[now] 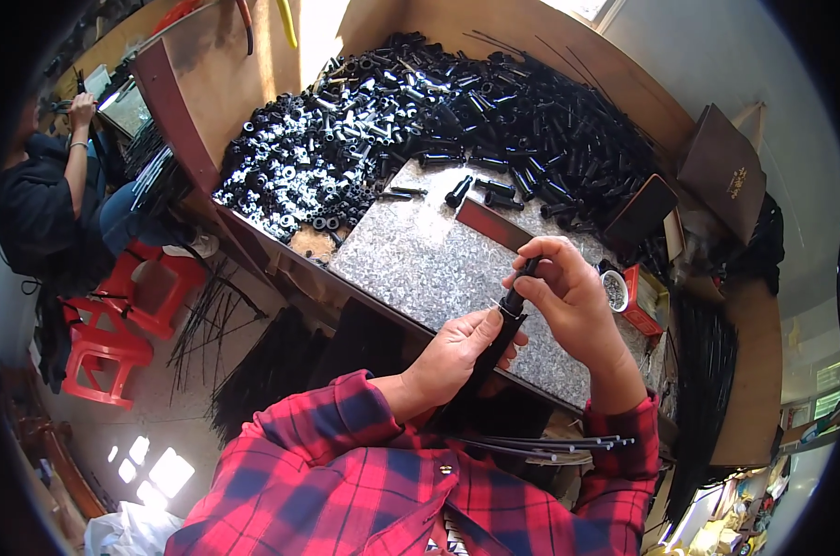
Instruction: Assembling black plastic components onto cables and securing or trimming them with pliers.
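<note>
My left hand (452, 354) is closed round a long black rod-like piece (483, 363) that slants up from my lap, over the near edge of the speckled tabletop (401, 259). At its upper end, my right hand (568, 295) pinches a slim black cylindrical fitting (514, 300) between thumb and fingers. The fitting meets the long piece just above my left thumb; whether the two are joined cannot be told. Several thin black rods with pale tips (540, 447) lie across in front of my body.
Black tubular fittings (531, 102) and smaller ring-like parts (295, 167) are heaped along the far side. A dark red bar (490, 227), phone (641, 213), cup of small bits (615, 291) and red box (641, 302) sit nearby. Left, another person (54, 204) works beside red stools (109, 352).
</note>
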A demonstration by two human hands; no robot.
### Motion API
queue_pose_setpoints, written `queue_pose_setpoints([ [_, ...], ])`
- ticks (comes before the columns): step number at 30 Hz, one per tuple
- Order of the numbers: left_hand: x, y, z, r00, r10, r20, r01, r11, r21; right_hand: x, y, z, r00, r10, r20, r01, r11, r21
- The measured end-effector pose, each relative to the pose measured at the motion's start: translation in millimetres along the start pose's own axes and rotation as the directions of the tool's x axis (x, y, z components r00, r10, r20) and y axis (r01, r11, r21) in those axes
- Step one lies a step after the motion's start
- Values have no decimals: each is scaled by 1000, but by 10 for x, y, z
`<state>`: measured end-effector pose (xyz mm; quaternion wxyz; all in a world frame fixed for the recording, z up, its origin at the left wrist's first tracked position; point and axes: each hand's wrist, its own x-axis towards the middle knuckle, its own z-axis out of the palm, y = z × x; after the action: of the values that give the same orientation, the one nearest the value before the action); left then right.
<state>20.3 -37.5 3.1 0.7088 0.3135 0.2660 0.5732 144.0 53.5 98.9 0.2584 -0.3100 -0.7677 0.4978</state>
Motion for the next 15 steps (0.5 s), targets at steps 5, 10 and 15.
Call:
queue_pose_setpoints([
  [5,3,0,3,1000,21,-3,-21,999,27,-1,9,60,997,-51,-65,32,965,-260],
  [10,11,4,-21,1000,-10,-5,10,1000,-10,-4,46,45,996,41,-74,-32,992,121],
  [15,3,-1,-26,1000,8,-2,-8,1000,-12,7,20,37,998,67,-9,-66,992,111],
])
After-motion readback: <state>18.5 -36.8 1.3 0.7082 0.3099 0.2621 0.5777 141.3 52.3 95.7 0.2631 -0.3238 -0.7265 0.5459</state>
